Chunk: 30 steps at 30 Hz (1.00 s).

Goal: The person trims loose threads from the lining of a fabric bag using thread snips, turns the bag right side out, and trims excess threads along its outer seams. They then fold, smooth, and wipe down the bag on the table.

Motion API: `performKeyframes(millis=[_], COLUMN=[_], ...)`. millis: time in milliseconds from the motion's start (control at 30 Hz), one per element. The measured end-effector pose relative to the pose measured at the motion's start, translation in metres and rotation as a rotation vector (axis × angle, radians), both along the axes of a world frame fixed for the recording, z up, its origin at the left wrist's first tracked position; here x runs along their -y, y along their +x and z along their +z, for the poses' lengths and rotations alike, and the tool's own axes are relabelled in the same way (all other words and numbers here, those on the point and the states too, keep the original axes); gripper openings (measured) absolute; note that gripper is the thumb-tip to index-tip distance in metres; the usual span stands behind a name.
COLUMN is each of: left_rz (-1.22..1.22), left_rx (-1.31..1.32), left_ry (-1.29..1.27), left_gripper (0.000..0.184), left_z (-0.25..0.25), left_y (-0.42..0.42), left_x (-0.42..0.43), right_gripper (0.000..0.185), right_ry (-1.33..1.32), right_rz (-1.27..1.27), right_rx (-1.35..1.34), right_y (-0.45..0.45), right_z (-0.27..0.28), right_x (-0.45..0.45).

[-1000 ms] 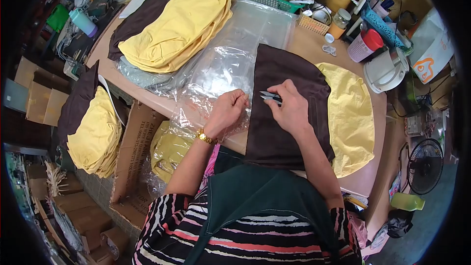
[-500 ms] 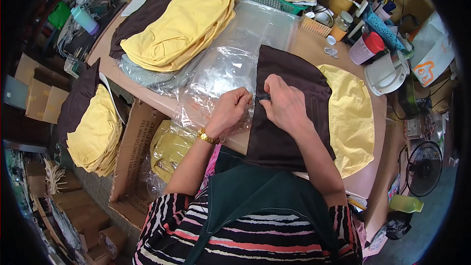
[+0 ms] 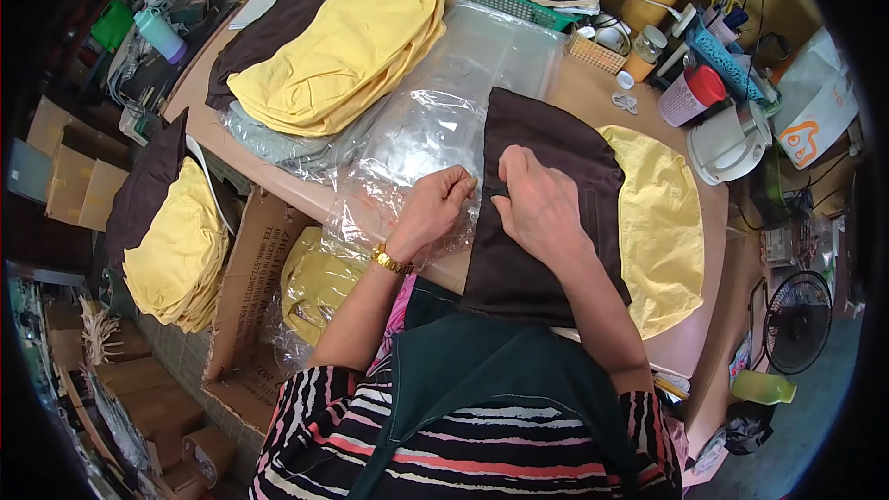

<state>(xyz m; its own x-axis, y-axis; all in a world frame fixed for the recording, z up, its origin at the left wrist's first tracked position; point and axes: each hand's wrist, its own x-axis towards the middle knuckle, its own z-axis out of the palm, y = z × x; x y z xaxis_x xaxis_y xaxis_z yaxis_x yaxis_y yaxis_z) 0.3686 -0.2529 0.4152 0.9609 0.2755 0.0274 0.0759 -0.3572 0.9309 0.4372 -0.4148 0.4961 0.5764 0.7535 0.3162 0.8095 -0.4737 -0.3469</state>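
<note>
A brown and yellow cloth piece (image 3: 556, 287) lies flat on the table in front of me, its brown part to the left and its yellow part to the right. My left hand (image 3: 433, 208) is closed in a pinch just beside the brown part's left edge; what it pinches is too small to make out. Over the brown part, my right hand (image 3: 544, 202) has its fingers curled near that same edge. A small dark bit shows by its thumb, and what the fingertips hold is hidden. Clear plastic bags (image 3: 407, 143) lie under and beyond my left hand.
A pile of similar yellow and brown pieces (image 3: 343, 56) is at the back left, and another pile (image 3: 176, 259) hangs left of the table. Below stands an open cardboard box (image 3: 241, 315). A green basket (image 3: 505, 2), jars (image 3: 645, 51) and a white kettle (image 3: 727, 143) line the back.
Both hands stay in almost the same place by the brown edge. My right fingers have shifted very slightly; the cloth lies as before.
</note>
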Motion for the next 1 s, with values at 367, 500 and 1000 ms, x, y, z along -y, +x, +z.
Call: performKeyframes(millis=[367, 500, 1000], left_rz=[0.0, -0.018, -0.01], left_rx=[0.001, 0.032, 0.083], left_ry=[-0.084, -0.14, -0.247], left_gripper=[0.025, 0.025, 0.027], left_z=[0.0, 0.005, 0.007], left_y=[0.0, -0.001, -0.001], left_x=[-0.003, -0.001, -0.011], right_gripper=[0.039, 0.041, 0.04], right_ry=[0.101, 0.044, 0.101], right_rz=[-0.012, 0.03, -0.044], right_rx=[0.044, 0.125, -0.009], right_y=[0.015, 0.023, 0.023], right_z=[-0.006, -0.016, -0.02], right_x=[-0.006, -0.014, -0.012])
